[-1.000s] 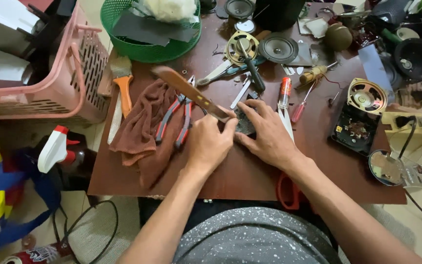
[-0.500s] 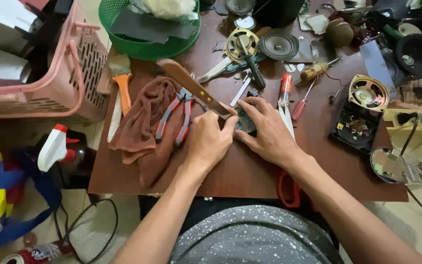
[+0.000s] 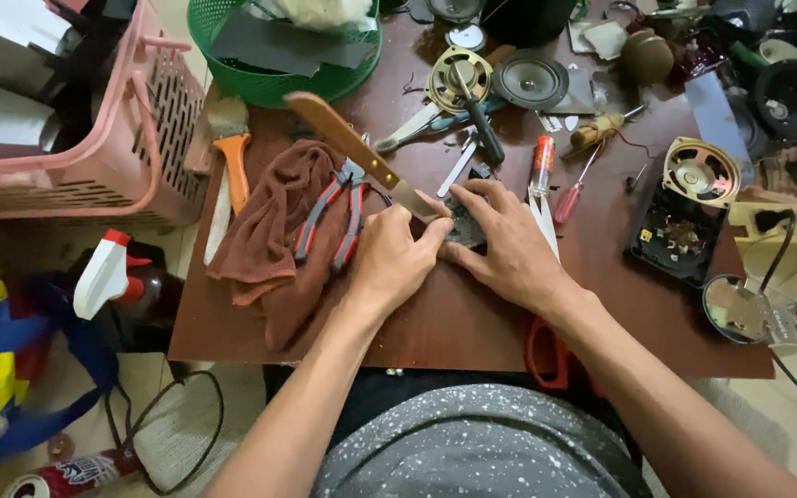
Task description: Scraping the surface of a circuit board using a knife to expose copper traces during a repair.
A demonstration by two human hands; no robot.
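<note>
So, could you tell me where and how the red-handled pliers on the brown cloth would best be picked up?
Probably by the two red handles, coming from above on the near, left side. The pliers lie flat on the brown cloth with the handles spread and pointing toward the person. The jaw end sits close under the knife held by the left hand, so that end is crowded.

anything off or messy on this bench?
Yes. The left hand works a wooden-handled knife against a small dark part that the right hand pins down. Loose speakers and tools crowd the table.
</note>
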